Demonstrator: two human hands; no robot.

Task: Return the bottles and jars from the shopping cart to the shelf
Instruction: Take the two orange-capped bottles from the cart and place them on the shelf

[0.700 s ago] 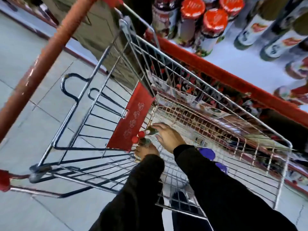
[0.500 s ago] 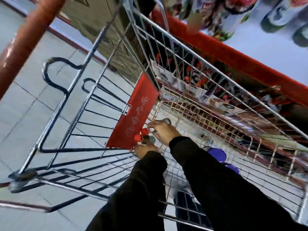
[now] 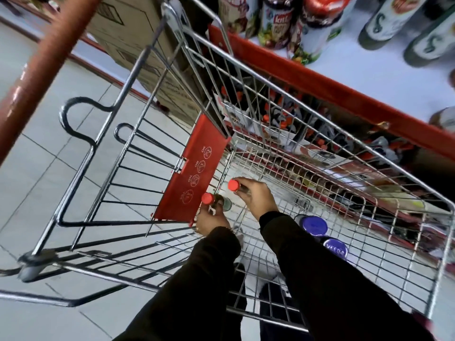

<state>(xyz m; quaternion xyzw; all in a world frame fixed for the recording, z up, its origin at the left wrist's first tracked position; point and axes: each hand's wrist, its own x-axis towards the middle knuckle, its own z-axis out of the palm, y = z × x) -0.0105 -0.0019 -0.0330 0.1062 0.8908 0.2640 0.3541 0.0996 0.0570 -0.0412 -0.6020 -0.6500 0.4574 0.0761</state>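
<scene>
Both my hands reach down into the wire shopping cart (image 3: pixel 320 134). My left hand (image 3: pixel 211 221) is closed around a dark green bottle with a red cap (image 3: pixel 207 198), next to the red seat flap. My right hand (image 3: pixel 256 196) grips a second bottle with a red cap (image 3: pixel 234 185), lifted a little higher. Two jars with purple lids (image 3: pixel 315 225) (image 3: pixel 335 249) stand on the cart floor by my right sleeve. The white shelf (image 3: pixel 364 67) with a red edge runs along the cart's far side.
Jars with red lids (image 3: pixel 317 28) and green bottles (image 3: pixel 384 23) stand on the shelf. A cardboard box (image 3: pixel 138 52) sits beyond the cart's front corner. The cart's red handle (image 3: pixel 46 70) crosses the upper left. Tiled floor lies to the left.
Both hands have risen a little with a red-capped bottle in each; the right bottle's cap now shows above the hand. The view has tilted back up toward the shelf.
</scene>
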